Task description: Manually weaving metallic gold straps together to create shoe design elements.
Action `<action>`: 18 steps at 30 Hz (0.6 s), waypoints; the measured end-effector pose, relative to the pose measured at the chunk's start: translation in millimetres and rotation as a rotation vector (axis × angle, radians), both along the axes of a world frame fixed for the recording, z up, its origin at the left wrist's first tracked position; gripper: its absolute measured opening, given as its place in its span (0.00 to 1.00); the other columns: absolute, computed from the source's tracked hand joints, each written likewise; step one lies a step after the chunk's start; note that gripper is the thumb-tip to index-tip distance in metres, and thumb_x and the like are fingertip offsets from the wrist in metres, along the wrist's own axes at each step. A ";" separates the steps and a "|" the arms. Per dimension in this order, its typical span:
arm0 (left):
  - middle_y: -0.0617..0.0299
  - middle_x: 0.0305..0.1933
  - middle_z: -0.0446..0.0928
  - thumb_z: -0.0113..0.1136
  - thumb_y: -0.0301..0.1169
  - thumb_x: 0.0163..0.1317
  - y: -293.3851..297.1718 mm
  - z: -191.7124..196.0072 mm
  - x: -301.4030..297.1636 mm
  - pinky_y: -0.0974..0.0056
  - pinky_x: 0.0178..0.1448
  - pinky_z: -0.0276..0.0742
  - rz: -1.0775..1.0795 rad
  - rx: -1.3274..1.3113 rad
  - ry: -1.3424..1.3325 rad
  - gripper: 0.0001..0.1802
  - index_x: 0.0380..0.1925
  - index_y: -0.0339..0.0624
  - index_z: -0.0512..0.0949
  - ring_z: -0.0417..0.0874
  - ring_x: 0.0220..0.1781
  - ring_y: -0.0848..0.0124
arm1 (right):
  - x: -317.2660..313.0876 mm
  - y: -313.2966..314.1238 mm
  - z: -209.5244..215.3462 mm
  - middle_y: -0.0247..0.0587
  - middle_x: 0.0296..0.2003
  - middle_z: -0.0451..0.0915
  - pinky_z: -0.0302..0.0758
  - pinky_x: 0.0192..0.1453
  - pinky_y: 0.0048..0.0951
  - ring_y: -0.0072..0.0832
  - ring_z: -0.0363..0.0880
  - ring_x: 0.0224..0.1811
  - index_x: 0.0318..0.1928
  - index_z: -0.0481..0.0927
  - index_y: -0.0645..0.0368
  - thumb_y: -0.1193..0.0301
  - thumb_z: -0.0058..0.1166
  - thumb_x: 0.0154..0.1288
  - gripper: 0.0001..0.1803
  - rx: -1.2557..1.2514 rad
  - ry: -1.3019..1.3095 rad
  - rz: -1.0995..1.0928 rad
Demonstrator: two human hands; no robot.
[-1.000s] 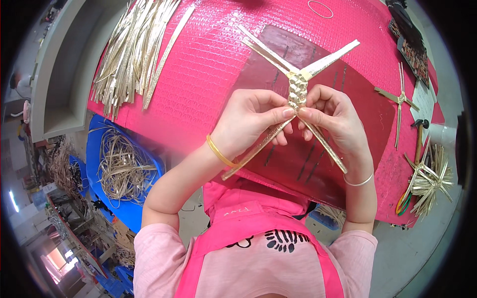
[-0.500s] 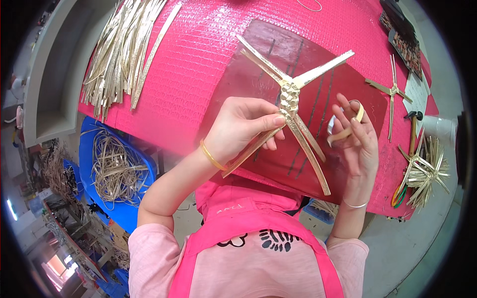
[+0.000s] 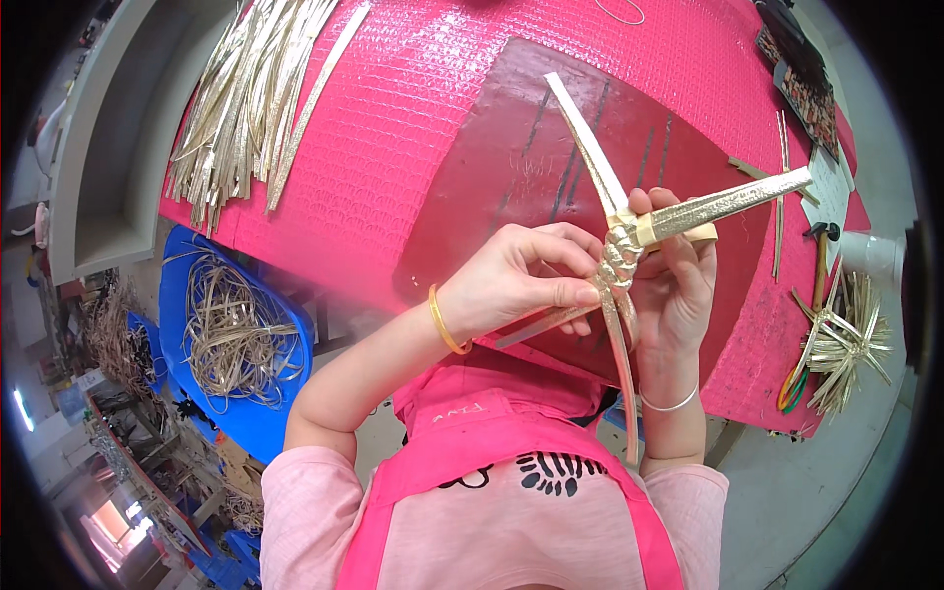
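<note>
Mid-plait, the left hand (image 3: 521, 285) pinches the braided straw strips (image 3: 618, 264) at the weave while the right hand (image 3: 678, 275) grips behind, so folding the next strip seems due.

Pink table (image 3: 413, 108) above grey floor (image 3: 816, 492) (blue bin (image 3: 285, 413) nearby).

Bare pink table (image 3: 423, 108) and dark red mat (image 3: 511, 167) open around hands. Far-left corner blocked by straw strip pile (image 3: 246, 98); right edge crowded: tools (image 3: 821, 261), woven star bundle (image 3: 846, 339).
</note>
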State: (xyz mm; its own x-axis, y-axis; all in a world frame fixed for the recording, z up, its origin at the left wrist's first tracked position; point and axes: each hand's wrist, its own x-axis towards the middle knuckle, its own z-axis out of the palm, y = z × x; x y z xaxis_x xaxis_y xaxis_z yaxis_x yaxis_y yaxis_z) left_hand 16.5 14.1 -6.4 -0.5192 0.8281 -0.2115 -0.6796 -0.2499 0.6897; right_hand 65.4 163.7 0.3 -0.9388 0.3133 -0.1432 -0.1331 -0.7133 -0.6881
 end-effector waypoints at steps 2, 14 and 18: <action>0.55 0.36 0.70 0.54 0.22 0.51 -0.1 -1.6 -1.7 0.71 0.30 0.76 0.014 -0.089 0.010 0.06 0.29 0.29 0.74 0.77 0.28 0.71 | -1.0 -5.9 3.9 0.52 0.41 0.70 0.73 0.45 0.33 0.41 0.70 0.47 0.39 0.63 0.62 0.80 0.46 0.54 0.11 0.024 -0.029 -0.033; 0.58 0.45 0.60 0.58 0.23 0.47 -8.0 -9.1 -6.5 0.71 0.38 0.74 0.015 -0.001 0.006 0.06 0.27 0.33 0.76 0.72 0.40 0.73 | 0.8 -11.8 4.5 0.43 0.41 0.65 0.69 0.50 0.35 0.36 0.69 0.46 0.34 0.63 0.57 0.79 0.46 0.54 0.08 0.148 0.049 -0.135; 0.59 0.46 0.62 0.59 0.22 0.45 -6.4 -28.5 -5.0 0.73 0.43 0.70 0.155 0.067 0.328 0.05 0.26 0.36 0.78 0.67 0.47 0.73 | 5.1 -21.1 6.8 0.42 0.42 0.64 0.69 0.49 0.34 0.32 0.68 0.46 0.33 0.62 0.56 0.79 0.46 0.54 0.09 0.011 0.010 -0.111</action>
State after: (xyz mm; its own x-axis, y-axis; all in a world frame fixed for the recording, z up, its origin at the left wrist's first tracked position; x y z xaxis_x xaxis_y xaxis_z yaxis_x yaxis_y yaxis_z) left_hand 11.6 7.7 -35.0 -0.6709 0.7405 0.0386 -0.3758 -0.3844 0.8432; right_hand 70.5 142.6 7.1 -0.8997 0.4167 -0.1296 -0.2177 -0.6860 -0.6943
